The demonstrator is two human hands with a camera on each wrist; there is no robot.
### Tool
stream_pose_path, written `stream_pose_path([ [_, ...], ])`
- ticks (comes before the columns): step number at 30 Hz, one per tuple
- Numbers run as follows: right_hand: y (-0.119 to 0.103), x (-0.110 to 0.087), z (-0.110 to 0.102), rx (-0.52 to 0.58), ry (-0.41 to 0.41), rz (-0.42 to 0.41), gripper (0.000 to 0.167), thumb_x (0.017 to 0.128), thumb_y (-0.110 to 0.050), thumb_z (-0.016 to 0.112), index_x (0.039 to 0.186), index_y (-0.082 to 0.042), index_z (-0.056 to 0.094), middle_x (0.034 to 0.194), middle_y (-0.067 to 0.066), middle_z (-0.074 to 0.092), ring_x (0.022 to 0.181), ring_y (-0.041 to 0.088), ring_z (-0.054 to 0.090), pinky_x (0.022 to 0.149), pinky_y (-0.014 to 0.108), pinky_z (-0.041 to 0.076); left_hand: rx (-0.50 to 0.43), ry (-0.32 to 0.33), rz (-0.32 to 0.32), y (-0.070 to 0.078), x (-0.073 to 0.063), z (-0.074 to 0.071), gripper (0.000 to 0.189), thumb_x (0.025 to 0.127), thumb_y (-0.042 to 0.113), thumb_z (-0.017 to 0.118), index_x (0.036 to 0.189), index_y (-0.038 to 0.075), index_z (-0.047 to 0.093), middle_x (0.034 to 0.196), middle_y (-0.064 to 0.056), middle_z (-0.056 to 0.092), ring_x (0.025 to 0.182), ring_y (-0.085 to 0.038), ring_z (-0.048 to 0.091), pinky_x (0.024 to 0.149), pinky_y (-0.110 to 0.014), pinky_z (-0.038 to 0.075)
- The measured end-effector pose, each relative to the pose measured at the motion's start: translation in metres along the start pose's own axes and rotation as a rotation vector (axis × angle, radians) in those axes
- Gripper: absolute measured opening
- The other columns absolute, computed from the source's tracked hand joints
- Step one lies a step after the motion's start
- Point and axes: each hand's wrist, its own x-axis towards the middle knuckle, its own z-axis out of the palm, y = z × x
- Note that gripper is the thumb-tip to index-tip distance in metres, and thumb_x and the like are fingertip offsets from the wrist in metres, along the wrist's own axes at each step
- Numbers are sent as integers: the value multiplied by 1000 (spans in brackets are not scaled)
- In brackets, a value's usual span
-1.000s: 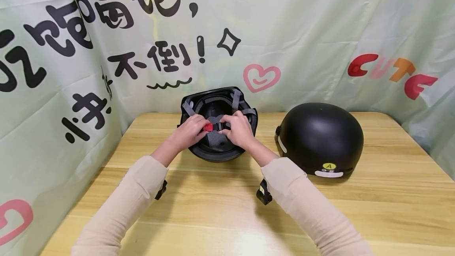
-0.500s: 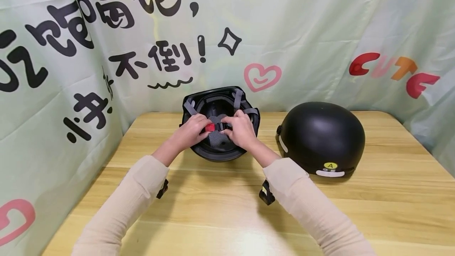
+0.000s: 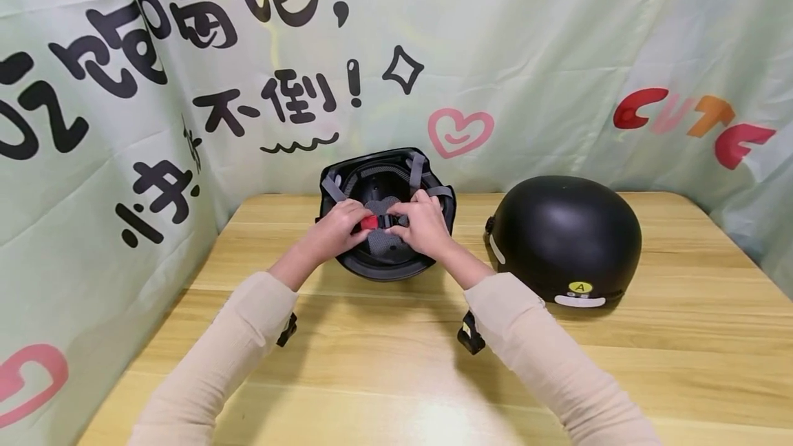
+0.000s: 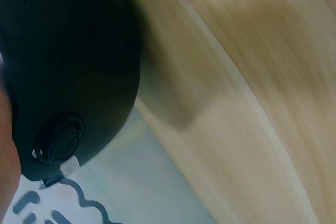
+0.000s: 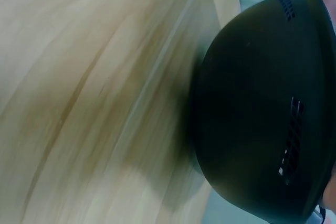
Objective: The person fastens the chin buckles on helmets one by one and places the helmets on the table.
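Observation:
A black helmet lies on its crown near the table's back edge, its padded inside facing up toward me. Grey straps run down from its rim. Over the opening, my left hand pinches the red end of the chin-strap buckle. Right beside it, the thumb and fingers of my right hand pinch the black part of the buckle. The red and black parts sit end to end between both hands. Each wrist view shows the helmet's dark outer shell and only a sliver of hand.
To the right stands a second black helmet, dome up, with a yellow "A" sticker. The wooden table meets a pale printed curtain at the back and left.
Both hands keep their hold on the buckle and stay over the helmet. The whole head view has shifted slightly, so everything appears a little farther right.

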Motion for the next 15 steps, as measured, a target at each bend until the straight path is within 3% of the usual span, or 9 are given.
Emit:
stream_pose_path([
  [5, 2, 0, 1, 28, -32, 42, 29, 74, -25, 77, 99, -12, 73, 90, 2, 72, 80, 21, 42, 74, 36, 34, 0, -4, -2, 1, 3, 5, 21, 78, 2, 70, 94, -8, 63, 90, -17, 66, 91, -30, 59, 86, -42, 48],
  [15, 0, -3, 3, 58, -13, 105, 29, 72, -25, 78, 99, -14, 73, 89, 3, 71, 78, 20, 41, 74, 36, 36, -2, -14, -15, 0, 3, 6, 21, 78, 3, 72, 95, -7, 63, 91, -16, 66, 91, -28, 58, 86, -40, 49],
])
